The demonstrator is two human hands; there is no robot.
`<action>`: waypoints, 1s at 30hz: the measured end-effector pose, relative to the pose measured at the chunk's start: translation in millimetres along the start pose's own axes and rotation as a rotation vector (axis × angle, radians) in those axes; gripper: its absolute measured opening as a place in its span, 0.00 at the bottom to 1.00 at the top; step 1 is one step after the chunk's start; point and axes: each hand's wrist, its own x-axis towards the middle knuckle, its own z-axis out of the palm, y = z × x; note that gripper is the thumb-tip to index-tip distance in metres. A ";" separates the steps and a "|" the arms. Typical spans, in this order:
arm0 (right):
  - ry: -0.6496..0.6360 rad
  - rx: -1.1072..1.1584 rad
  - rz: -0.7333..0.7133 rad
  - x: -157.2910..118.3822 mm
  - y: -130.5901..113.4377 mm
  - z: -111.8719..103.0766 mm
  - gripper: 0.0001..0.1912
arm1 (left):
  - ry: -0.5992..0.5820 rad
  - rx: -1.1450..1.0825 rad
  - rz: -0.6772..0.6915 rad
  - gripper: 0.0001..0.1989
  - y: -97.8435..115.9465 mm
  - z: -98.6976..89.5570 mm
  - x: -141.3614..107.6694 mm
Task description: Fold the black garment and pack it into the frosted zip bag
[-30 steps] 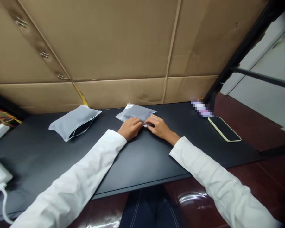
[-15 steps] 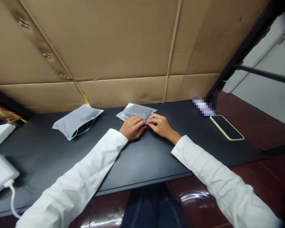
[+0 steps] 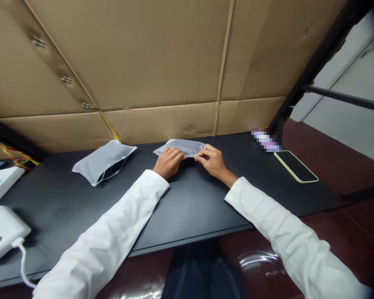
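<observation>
Creased brown cardboard (image 3: 158, 54) backs a black desk (image 3: 193, 203); a dark frame (image 3: 318, 58) slants up at right. Glare (image 3: 258, 258) streaks the glossy reddish-brown floor (image 3: 314, 145); a pale wall (image 3: 358, 79) stands beyond.

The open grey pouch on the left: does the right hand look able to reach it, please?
Probably not directly: the left hand lies between the right hand and the open pouch, while the right pinches the middle pouch.
</observation>
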 end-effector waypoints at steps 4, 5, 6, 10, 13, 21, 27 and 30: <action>0.077 0.043 0.041 7.9 7.8 -12.7 0.05 | -0.014 0.004 -0.052 0.13 -21.1 -2.4 -5.8; 0.108 0.042 0.059 9.7 11.7 -17.3 0.06 | -0.016 0.007 -0.070 0.13 -27.3 -3.3 -8.1; 0.148 0.033 0.081 11.4 16.2 -22.2 0.07 | -0.014 0.015 -0.088 0.13 -33.6 -4.2 -10.5; 0.251 -0.027 0.141 14.7 34.2 -40.6 0.11 | -0.013 0.053 -0.136 0.13 -53.6 -6.8 -18.1; 0.198 -0.044 0.145 13.7 45.1 -49.8 0.11 | -0.032 0.053 -0.130 0.13 -58.5 -6.7 -20.6; -0.096 -0.404 0.162 4.6 85.3 -80.8 0.22 | -0.168 -0.074 -0.272 0.25 -76.5 -8.3 -43.5; -0.336 -0.671 0.254 -0.5 93.4 -82.2 0.26 | -0.399 -0.203 -0.433 0.38 -98.0 -2.1 -61.0; -0.380 -0.718 0.263 -0.8 89.3 -78.5 0.27 | -0.394 -0.211 -0.438 0.39 -98.4 -1.1 -60.4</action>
